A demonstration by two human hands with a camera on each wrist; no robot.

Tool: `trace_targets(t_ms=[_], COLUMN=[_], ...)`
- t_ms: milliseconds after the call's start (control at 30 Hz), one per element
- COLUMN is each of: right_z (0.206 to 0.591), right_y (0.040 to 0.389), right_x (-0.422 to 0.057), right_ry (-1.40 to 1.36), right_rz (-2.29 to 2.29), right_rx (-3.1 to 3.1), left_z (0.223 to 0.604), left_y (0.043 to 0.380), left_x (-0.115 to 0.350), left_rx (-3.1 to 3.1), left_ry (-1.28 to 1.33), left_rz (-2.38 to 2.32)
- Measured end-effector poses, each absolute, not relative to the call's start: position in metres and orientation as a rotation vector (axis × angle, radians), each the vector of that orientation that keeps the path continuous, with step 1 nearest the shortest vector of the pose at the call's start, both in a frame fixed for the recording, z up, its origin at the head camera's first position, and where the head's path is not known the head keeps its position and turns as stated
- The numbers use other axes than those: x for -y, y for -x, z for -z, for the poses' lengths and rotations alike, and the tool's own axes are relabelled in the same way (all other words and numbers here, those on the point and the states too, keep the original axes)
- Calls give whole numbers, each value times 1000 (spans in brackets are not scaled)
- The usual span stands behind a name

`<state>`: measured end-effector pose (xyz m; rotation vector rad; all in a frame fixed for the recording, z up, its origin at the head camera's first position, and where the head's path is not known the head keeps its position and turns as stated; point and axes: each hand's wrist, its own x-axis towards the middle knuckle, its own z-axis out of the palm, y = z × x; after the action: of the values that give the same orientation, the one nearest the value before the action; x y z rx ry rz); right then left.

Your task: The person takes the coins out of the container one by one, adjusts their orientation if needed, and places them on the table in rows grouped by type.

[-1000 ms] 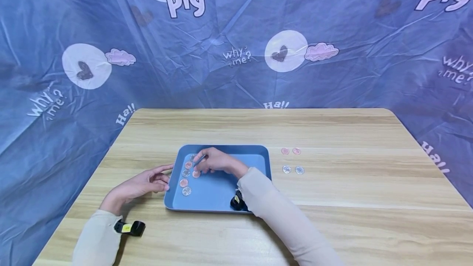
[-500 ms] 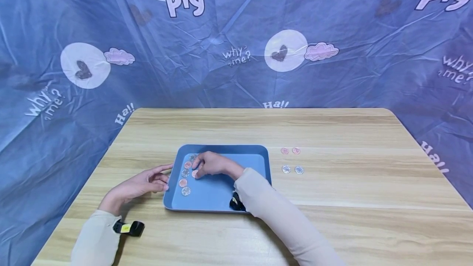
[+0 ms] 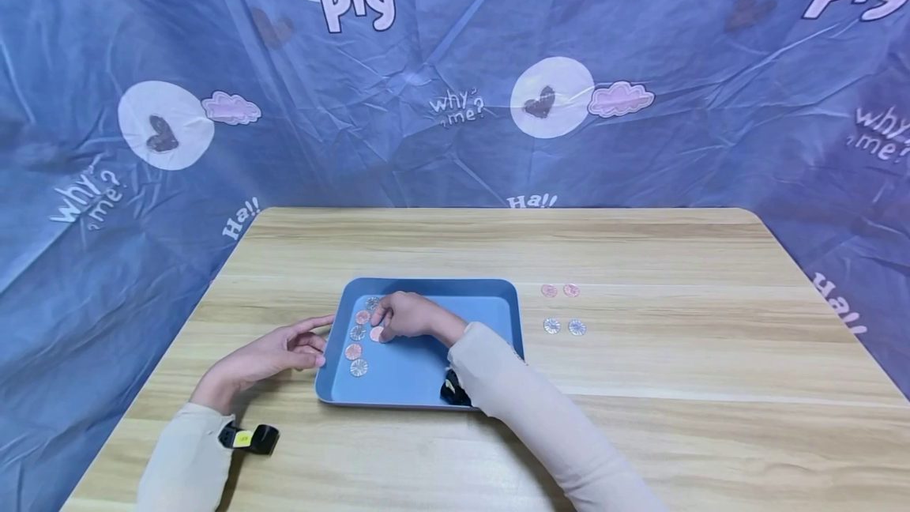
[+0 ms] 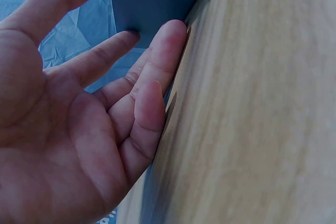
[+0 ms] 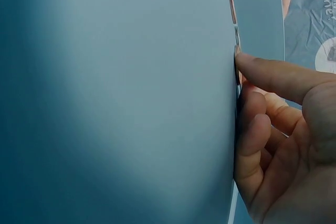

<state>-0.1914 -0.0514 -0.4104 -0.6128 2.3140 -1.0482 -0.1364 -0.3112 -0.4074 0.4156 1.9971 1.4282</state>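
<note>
In the blue tray (image 3: 434, 401), a curved column of silver and copper-pink coin-like discs runs along the left side. Right of it lies another copper-pink disc (image 3: 377, 333), flat on the tray floor. My right hand (image 3: 414, 315) is over this disc, thumb tip at its edge and index fingertip just beyond it. The right wrist view shows the thumb (image 5: 268, 74) straight against the disc, the other fingers bent beside it. My left hand (image 3: 273, 354) rests at the tray's left side, fingertips at its outer wall; in the left wrist view its palm (image 4: 58, 145) holds nothing.
Right of the tray, two pink discs (image 3: 549, 291) lie on the wooden table (image 3: 675, 354) behind two silver discs (image 3: 551, 326). A printed blue cloth (image 3: 398, 148) hangs behind the table. Black wrist cameras (image 3: 265, 440) are strapped to both sleeves.
My right hand has lowered slightly, bringing index finger and thumb down to the copper-pink disc, which lies practically where it was. The left hand and tray have stayed in place.
</note>
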Motion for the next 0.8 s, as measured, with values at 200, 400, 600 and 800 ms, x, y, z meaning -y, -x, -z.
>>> trace_targets(t_ms=[200,400,600,800], right_z=[411,410,409,408], right_y=[191,191,188,187], right_x=[52,52,52,51], right_ry=[644,681,693,710], right_rz=[1009,945,877,856], right_rx=[-2351,-2396,-2426,-2438], left_z=[407,407,409,410], left_y=[137,137,137,137], left_x=[312,311,311,312], left_rx=[-2000,-2007,-2011,-2016], left_ry=[-412,-419,-428,-429], left_rz=[-1424,-1417,-1412,-1408])
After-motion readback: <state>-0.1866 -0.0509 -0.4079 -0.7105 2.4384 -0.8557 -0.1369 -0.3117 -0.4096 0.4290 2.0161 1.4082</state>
